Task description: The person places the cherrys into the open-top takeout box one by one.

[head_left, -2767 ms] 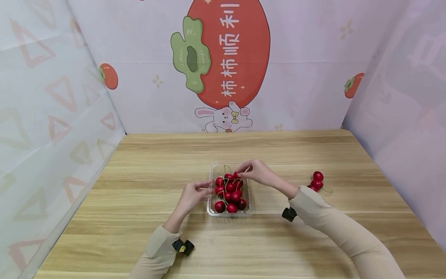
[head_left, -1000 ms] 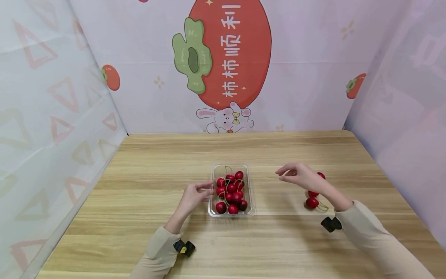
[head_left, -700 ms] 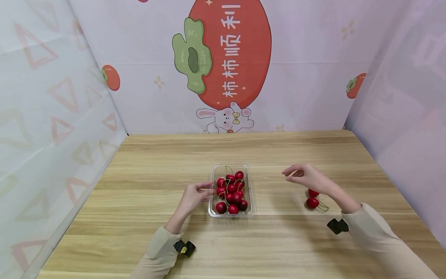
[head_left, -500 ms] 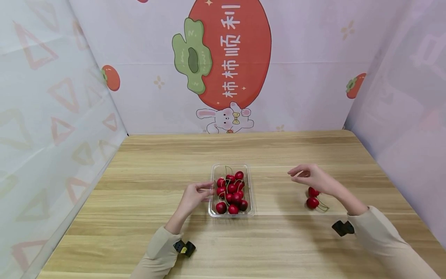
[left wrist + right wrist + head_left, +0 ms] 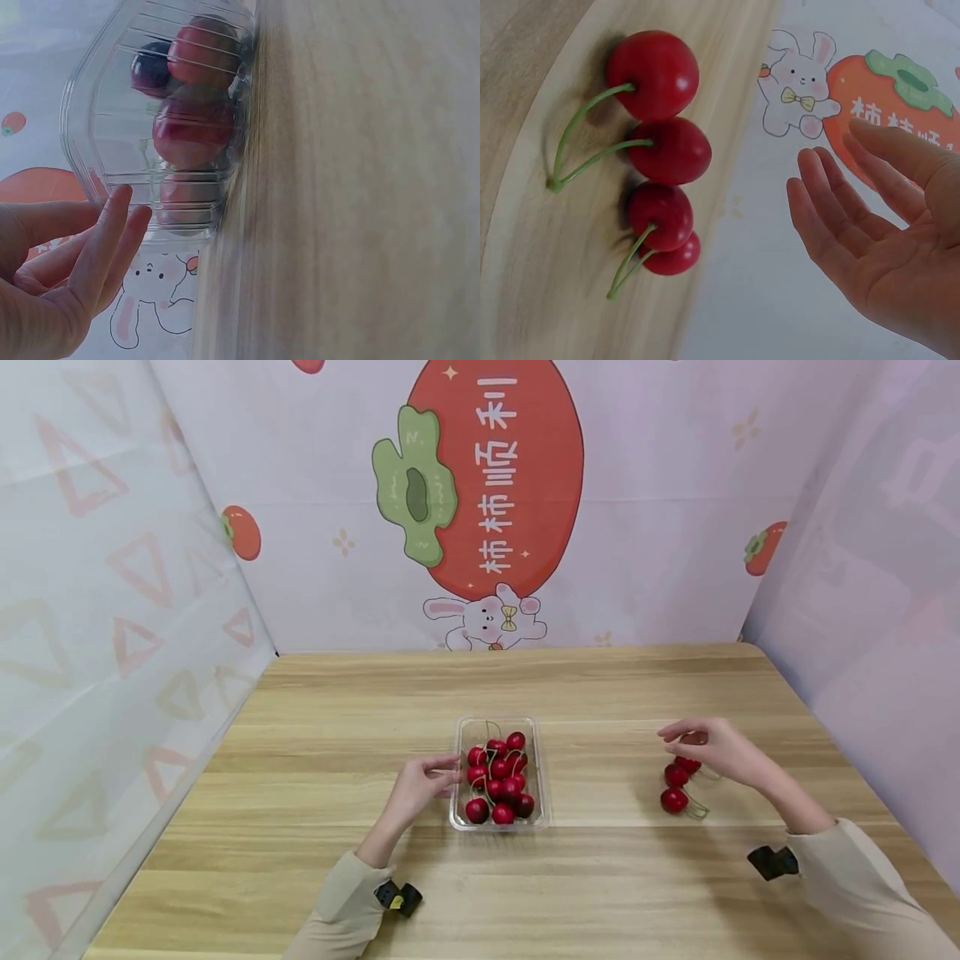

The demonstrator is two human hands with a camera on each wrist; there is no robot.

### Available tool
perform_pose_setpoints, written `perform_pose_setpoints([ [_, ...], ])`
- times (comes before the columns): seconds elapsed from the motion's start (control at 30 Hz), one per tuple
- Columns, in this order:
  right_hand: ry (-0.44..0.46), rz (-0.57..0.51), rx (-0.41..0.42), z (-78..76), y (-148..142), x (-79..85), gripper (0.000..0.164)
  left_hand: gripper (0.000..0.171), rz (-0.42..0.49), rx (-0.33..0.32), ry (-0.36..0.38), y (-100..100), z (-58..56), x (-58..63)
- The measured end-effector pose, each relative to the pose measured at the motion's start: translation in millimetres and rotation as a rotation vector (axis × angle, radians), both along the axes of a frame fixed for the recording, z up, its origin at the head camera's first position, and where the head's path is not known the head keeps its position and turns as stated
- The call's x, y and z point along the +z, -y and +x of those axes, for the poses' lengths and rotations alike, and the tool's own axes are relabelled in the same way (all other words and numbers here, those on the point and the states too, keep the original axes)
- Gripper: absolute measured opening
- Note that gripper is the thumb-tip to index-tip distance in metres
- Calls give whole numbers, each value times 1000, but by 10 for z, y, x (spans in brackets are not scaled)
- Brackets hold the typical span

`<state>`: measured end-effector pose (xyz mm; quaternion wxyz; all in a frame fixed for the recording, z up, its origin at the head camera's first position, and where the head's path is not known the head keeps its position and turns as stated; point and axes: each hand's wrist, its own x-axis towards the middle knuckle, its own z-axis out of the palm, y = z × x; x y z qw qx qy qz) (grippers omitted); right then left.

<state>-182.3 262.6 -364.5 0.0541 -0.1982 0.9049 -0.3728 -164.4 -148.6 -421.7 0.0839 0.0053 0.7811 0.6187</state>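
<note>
In the head view a clear plastic punnet (image 5: 543,814) stands mid-table with several dark red cherries (image 5: 499,768) inside, green stems among them. My left hand (image 5: 417,787) is at its left side; in the left wrist view the straight fingers (image 5: 112,232) touch the punnet's wall near the rim. My right hand (image 5: 720,750) hovers over loose cherries (image 5: 674,800) at the right, with nothing in its fingers. The right wrist view shows these cherries (image 5: 669,150) as two pairs, each pair joined by its stems, with the relaxed right hand (image 5: 885,232) apart from them.
The wooden table (image 5: 360,693) has a printed cloth backdrop (image 5: 300,585) behind it and cloth at both sides. A small black camera (image 5: 397,897) is worn on the left wrist and another black camera (image 5: 772,862) on the right.
My right hand set a cherry in the punnet, let it go, then moved right to above the loose cherries. My left hand stayed at the punnet's side.
</note>
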Motion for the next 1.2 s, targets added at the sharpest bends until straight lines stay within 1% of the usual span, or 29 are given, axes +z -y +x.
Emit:
perform_pose_setpoints([
  [0.2,-74,10,-5,39,-169,-54,19,31,-2,-13,-9,-4,-1,1],
  [0.3,-82,24,-20,54,-242,-90,19,31,-4,-14,-14,-8,-2,9],
  [0.4,-60,47,-42,65,-298,-119,20,31,5,-9,-8,-10,10,38],
  [0.47,-55,63,-60,78,-330,-135,20,31,3,-11,-7,-20,33,88],
  [0.63,-42,97,-84,116,-410,-163,20,31,-9,-21,1,-69,116,272],
  [0.7,-27,114,-89,124,-443,-176,22,31,-13,-21,3,-82,141,317],
  [0.77,-9,123,-97,124,-472,-193,24,31,-14,-22,0,-87,153,336],
  [0.8,-2,127,-99,123,-486,-199,25,31,-15,-21,-1,-86,152,334],
  [0.87,8,137,-99,117,-515,-216,27,31,-14,-18,0,-69,120,266],
  [1.03,17,127,-81,107,-582,-284,25,31,-4,-13,0,-19,15,51],
  [1.1,32,118,-75,107,-605,-322,25,31,-3,-9,-1,-14,4,23],
  [1.2,52,119,-72,109,-634,-385,24,31,1,-5,0,-17,5,12],
])
